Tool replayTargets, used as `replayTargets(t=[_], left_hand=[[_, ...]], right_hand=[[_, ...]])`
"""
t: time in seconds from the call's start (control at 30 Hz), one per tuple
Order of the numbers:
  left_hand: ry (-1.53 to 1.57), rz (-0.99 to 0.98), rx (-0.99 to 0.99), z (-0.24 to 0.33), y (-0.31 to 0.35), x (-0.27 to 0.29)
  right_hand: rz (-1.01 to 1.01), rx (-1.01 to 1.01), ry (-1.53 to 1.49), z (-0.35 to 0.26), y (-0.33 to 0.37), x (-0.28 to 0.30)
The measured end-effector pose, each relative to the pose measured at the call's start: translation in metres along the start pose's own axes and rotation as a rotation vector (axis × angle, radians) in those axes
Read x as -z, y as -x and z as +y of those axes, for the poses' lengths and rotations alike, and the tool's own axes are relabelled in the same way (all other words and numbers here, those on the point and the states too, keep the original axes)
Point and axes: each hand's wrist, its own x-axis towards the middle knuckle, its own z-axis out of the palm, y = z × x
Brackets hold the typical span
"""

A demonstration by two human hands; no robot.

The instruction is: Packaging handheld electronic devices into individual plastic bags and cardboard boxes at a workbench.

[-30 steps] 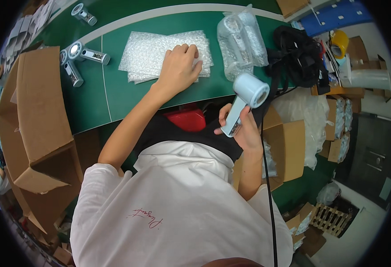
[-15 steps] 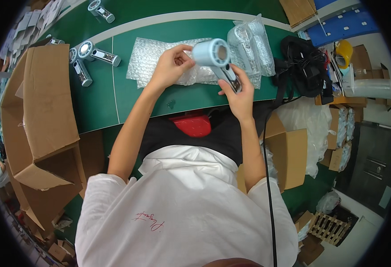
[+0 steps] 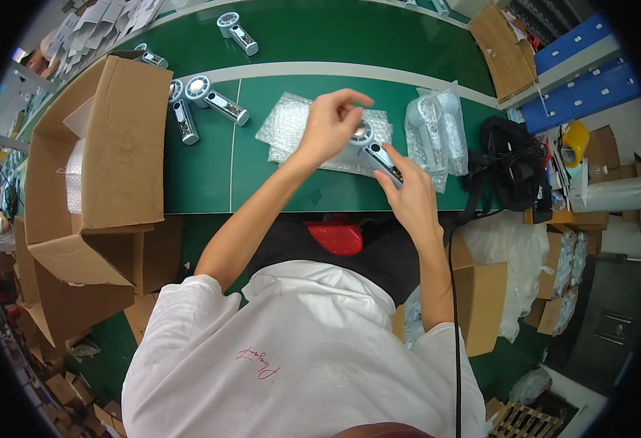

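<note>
View: head, looking down on a green table (image 3: 202,179).
Right hand: (image 3: 413,191) fingers and thumb pinch the handle of a light-blue handheld device (image 3: 384,163).
Left hand: (image 3: 328,125) bent fingers over the device's round head, index reaching out – whether it grips, I cannot tell.
Device position: above the lower right part of the bubble-wrap sheets (image 3: 284,126), its head partly hidden by the left hand.
Right of the sheets: 2 wrapped bundles (image 3: 426,130) side by side, then a black bag with straps (image 3: 512,164) crowding the table edge.
Left of the sheets: 2 bare devices, 1 slanting (image 3: 224,107) and 1 closer to the carton (image 3: 185,123).
Far side: 1 more device (image 3: 241,36) beyond the pale strip (image 3: 291,69).
Left edge: tall open carton (image 3: 125,146) – it blocks part of another device (image 3: 152,59) behind it.
Right forearm: black cable (image 3: 455,328) hangs just beside it.
Below the table edge: red seat (image 3: 335,239).
</note>
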Motion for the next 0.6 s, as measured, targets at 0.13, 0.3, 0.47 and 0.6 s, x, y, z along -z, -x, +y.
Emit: replayTargets(t=[0.13,0.3,0.47,0.6], left_hand=[[-0.443,-0.032,-0.522,0.038,0.018,-0.046],[-0.326,-0.021,-0.679,0.054,0.030,-0.061],[-0.189,0.001,-0.601,0.067,0.030,-0.073],[0.118,0.009,-0.563,0.111,-0.010,-0.071]], right_hand=[[0.072,-0.090,-0.233,-0.007,0.000,0.013],[-0.019,-0.199,-1.420,0.045,0.000,0.029],[-0.062,-0.326,-2.020,0.016,0.007,0.061],[0.113,-0.269,-1.723,0.003,0.023,0.081]])
